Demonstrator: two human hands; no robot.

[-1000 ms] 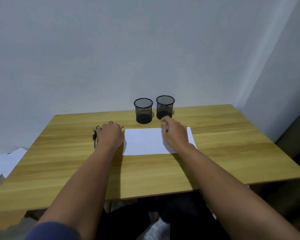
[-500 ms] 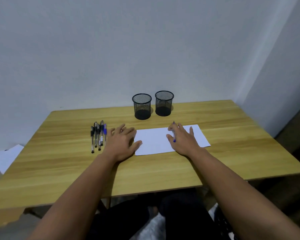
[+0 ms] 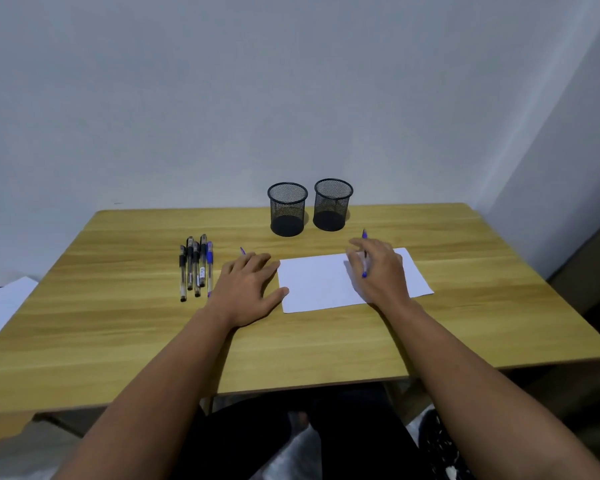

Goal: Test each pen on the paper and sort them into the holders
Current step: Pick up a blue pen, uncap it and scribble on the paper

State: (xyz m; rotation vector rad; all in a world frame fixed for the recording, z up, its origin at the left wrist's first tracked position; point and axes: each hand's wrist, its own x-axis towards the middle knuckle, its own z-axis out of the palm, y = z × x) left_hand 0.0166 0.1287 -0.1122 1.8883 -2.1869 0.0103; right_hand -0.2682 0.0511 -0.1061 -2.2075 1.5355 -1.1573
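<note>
Blue pen (image 3: pixel 364 258) pinched in right hand (image 3: pixel 378 271) fingers, tip down on the paper (image 3: pixel 319 284), right half. Left hand (image 3: pixel 248 289) flat, fingers spread, holding nothing, just left of paper, thumb at its edge. Pen row (image 3: pixel 194 268) further left. Two holders (image 3: pixel 287 209) (image 3: pixel 332 204) behind paper, upright. All on table (image 3: pixel 118 327).

White paper sheet (image 3: pixel 319 282) flat on table, unmarked as far as visible. Blue pen (image 3: pixel 364 258) over its right half, tip toward paper, cap end angled away. Five pens (image 3: pixel 195 268) in a row well left of sheet, lying parallel: four black, one blue. Two black mesh holders (image 3: pixel 287 209) (image 3: pixel 332 205) upright behind sheet, side by side, apart.
</note>
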